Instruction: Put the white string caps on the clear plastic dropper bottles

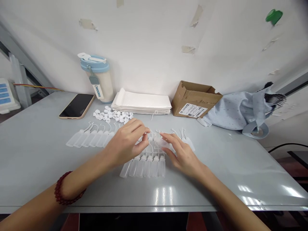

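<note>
My right hand [181, 151] pinches a small translucent plastic bottle [160, 142] between thumb and fingers, tilted above the table. Close to the bottle's neck end, my left hand [130, 138] has thumb and forefinger pressed together; whatever lies between them is too small to make out. Below both hands lies a row of similar bottles [147, 167], side by side with thin white strips at their necks. Another row of bottles [92, 138] spreads to the left, partly behind my left hand. More bottles [189, 142] show just past my right hand.
White caps [113, 115] lie in a loose pile behind the left row. Farther back are a phone [77, 106], a tumbler [99, 78], stacked white envelopes [141, 102], an open cardboard box [194, 99] and a light blue cloth bag [235, 109] against the wall.
</note>
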`<state>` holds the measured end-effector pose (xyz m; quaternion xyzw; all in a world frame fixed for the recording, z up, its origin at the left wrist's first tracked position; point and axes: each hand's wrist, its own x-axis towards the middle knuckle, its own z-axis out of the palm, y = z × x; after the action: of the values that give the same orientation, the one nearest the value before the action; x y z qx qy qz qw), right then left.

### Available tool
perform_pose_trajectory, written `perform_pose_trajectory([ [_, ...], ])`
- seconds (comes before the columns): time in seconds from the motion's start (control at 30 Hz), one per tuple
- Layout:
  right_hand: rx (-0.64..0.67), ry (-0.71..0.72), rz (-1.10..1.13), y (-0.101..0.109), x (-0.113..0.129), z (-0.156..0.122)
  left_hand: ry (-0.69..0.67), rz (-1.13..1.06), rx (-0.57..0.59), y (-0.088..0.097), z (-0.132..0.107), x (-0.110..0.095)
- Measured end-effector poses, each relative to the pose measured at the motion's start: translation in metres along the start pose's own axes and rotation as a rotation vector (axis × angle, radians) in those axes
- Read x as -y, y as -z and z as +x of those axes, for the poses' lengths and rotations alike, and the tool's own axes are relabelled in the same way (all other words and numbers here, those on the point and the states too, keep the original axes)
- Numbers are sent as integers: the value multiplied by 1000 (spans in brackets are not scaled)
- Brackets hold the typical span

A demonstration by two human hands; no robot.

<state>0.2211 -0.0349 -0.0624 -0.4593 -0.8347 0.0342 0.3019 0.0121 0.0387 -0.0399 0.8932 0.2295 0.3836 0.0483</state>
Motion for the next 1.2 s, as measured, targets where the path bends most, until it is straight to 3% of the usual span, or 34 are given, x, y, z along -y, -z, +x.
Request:
perform_pose_trajectory([
  [0.5,11,21,-8,-1,2,1,-88,0,60,-11,-3,-4],
  [0.8,-39,38,14,-1,3,-1,36,-204,26,-6,-3,-13],
  [1.03,-93,33,17,1,4,0,313,-499,150,2,-1,-15],
  [1.2,-150,19,60,1,4,-1,227,-487,127,-1,-2,-17],
])
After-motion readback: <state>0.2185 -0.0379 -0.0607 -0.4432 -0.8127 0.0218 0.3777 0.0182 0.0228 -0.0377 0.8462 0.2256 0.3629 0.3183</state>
